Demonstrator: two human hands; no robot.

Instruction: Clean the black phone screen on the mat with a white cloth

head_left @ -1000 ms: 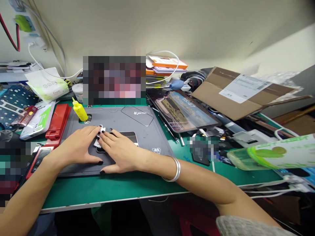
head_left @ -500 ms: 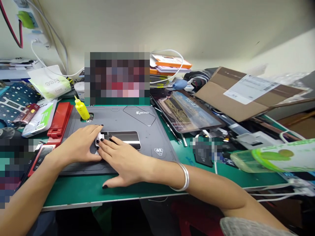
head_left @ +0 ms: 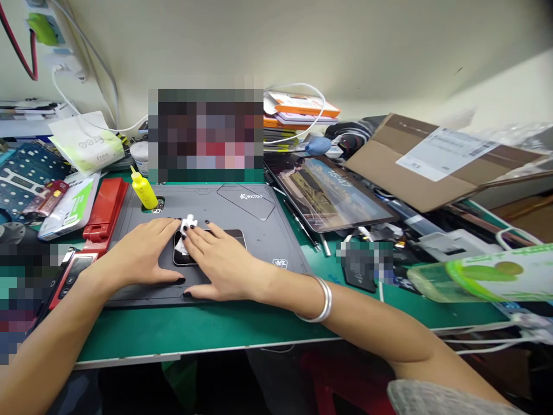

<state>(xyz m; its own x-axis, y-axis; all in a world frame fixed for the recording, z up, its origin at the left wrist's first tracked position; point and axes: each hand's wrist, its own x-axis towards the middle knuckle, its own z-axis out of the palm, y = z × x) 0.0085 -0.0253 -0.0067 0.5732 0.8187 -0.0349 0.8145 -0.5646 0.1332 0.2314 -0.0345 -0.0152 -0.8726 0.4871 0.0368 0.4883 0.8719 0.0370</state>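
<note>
A dark-screened phone (head_left: 237, 235) lies flat on the grey work mat (head_left: 259, 276). My right hand (head_left: 231, 262) reaches over it, the fingers keeping a crumpled white tissue (head_left: 189, 221) pressed against the left part of the screen; the thumb sticks out toward the mat's front edge. Part of the tissue is hidden under those fingers. At the phone's left end, my left hand (head_left: 142, 249) rests open on the mat, fingers stretched forward and thumb apart. Its fingertips are by the phone's upper left corner; whether they touch it I cannot tell.
A yellow dropper bottle (head_left: 143, 189) stands at the mat's back left, beside a red tool (head_left: 103, 213). A thin dark-edged outline (head_left: 246, 200) lies behind the phone. To the right are a lit tablet (head_left: 332, 193), a cardboard box (head_left: 401, 155) and a green-and-white package (head_left: 488, 272).
My right hand and the tissue have shifted from the phone's left edge slightly right and up onto the screen. The right thumb has drawn in. My left hand stays nearly in place.
</note>
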